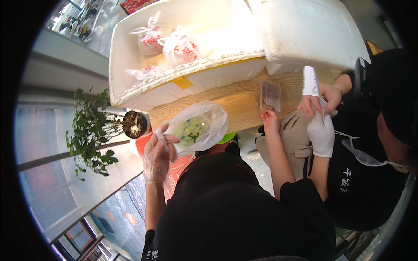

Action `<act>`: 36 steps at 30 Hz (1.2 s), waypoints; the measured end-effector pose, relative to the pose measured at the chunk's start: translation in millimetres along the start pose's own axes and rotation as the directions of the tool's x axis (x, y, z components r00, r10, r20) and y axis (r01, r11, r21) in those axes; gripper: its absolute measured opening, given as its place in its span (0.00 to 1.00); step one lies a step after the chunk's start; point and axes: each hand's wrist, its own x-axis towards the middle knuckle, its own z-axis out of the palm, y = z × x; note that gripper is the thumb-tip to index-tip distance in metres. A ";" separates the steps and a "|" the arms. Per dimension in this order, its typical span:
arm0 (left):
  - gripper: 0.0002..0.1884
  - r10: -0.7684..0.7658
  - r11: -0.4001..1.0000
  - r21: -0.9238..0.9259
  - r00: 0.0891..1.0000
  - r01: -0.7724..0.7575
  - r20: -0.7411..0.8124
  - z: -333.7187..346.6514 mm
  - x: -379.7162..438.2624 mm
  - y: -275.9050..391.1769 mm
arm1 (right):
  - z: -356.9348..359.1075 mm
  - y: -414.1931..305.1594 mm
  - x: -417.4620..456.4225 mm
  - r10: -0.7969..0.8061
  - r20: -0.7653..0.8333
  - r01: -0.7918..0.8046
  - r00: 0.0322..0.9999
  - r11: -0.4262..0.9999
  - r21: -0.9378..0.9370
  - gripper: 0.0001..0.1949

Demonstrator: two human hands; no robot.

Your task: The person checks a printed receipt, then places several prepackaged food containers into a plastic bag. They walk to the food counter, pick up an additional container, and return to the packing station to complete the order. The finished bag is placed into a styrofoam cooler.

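My left hand (160,156), in a clear disposable glove, grips the gathered edge of a white plastic bag (217,120). Inside the bag is a clear plastic container (192,130) of chopped green vegetables. My bare right hand (271,123) has its fingers on the near end of a rectangular clear plastic food container (270,94) with dark contents, over the wooden table (225,101). Whether that container rests on the wood or is slightly lifted, I cannot tell.
Beyond the table edge stands a large white foam box (212,76) with several tied plastic bags (181,49) inside. A potted plant (134,124) is at the left. To my right a co-worker's gloved hand (321,135) and bare hand (328,96) hold a paper slip (310,81) bearing writing.
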 end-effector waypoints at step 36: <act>0.28 -0.002 0.991 -0.136 0.998 0.010 0.060 -15.8 -16.3 -1.5 | 178.7 48.2 -111.8 0.409 0.752 0.646 0.517 0.389 -0.656 0.04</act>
